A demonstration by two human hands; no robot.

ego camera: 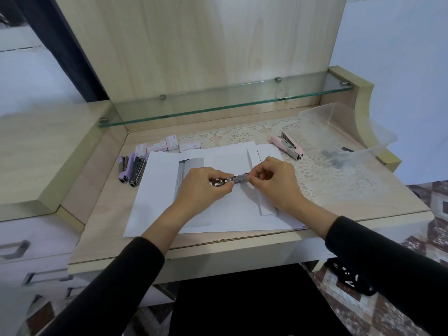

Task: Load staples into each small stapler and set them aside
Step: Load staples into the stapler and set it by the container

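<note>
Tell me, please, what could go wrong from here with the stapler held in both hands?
The metal stapler is gripped between the left hand and right hand; it might slip or pinch a fingertip. Small parts dropped here could vanish on the white paper or snag in the lace mat.

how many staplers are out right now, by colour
purple staplers: 2
pink stapler: 1
held stapler, only its metal shows: 1
total: 4
</note>
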